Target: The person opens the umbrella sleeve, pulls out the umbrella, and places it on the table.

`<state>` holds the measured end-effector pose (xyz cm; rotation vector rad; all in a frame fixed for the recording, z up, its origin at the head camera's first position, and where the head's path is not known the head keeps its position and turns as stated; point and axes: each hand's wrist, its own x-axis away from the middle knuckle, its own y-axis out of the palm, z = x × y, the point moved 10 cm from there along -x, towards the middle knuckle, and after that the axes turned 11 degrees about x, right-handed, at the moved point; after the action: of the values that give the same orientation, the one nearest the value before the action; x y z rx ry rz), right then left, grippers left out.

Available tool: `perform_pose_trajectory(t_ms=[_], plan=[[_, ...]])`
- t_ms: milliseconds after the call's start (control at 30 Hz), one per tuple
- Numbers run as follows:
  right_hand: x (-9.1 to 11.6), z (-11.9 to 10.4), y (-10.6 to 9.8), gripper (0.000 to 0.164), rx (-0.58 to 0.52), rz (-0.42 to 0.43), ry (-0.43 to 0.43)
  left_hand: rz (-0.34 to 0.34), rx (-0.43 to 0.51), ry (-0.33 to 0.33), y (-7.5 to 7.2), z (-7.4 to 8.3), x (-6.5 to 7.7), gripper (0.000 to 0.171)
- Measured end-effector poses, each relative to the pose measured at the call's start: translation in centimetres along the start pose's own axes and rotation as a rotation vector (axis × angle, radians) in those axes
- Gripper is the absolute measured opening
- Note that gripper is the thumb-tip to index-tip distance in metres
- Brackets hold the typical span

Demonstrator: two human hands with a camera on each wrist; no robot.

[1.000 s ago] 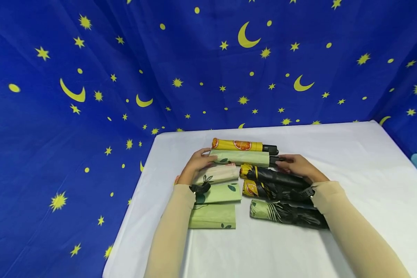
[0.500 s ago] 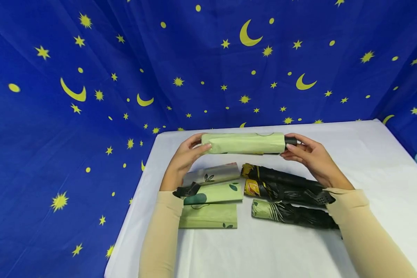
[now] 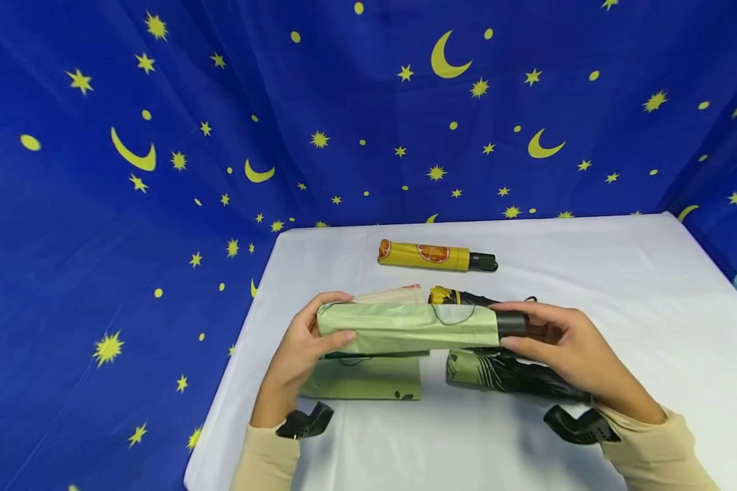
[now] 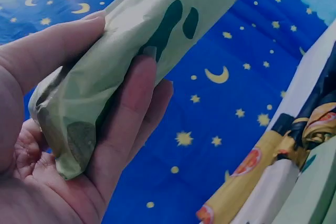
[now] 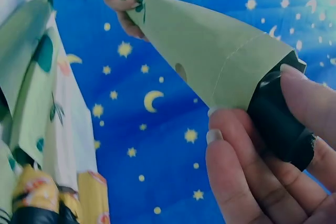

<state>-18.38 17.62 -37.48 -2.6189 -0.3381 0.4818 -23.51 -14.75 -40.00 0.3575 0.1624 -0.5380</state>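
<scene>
A folded umbrella (image 3: 399, 327) in a light green sleeve with dark leaf marks is held level above the table. My left hand (image 3: 304, 348) grips its left end, thumb in front; in the left wrist view the fingers curl round the green cloth (image 4: 126, 40). At the other end my right hand (image 3: 568, 344) holds the black handle (image 5: 281, 114) between thumb and fingers. Beneath the umbrella, partly hidden, lie a green sleeve (image 3: 374, 378), a cream sleeve (image 3: 393, 296), and black umbrellas with green (image 3: 516, 376) and yellow (image 3: 445, 295) ends.
A yellow umbrella (image 3: 426, 255) with orange-slice prints and a black handle lies toward the back of the white table (image 3: 626, 273). Behind and to the left hangs a blue curtain (image 3: 368, 102) with yellow moons and stars.
Both hands took the green-sleeved umbrella from beside the yellow one, lifted it and brought it nearer the body. It now covers part of the sleeves and black umbrellas below.
</scene>
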Motion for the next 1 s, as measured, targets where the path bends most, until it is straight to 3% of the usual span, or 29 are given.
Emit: perform_pose_trajectory(t_ms=[133,267,600,1000], plan=[[1.1,-0.9,0.8,0.047,-0.001,0.009,-0.048,0.005,0.004,0.073,0.1,0.9,2.3,0.046],[1.8,-1.3,1.0,0.048,0.008,0.025,-0.065,-0.013,0.009,0.119,0.3,1.7,3.6,0.046],[1.9,-0.9,2.1,0.041,-0.141,-0.023,-0.02,-0.039,-0.007,0.183,0.6,2.7,4.5,0.052],[2.1,-0.7,1.7,0.042,-0.083,0.019,0.001,-0.107,-0.127,0.342,1.5,4.6,4.8,0.054]])
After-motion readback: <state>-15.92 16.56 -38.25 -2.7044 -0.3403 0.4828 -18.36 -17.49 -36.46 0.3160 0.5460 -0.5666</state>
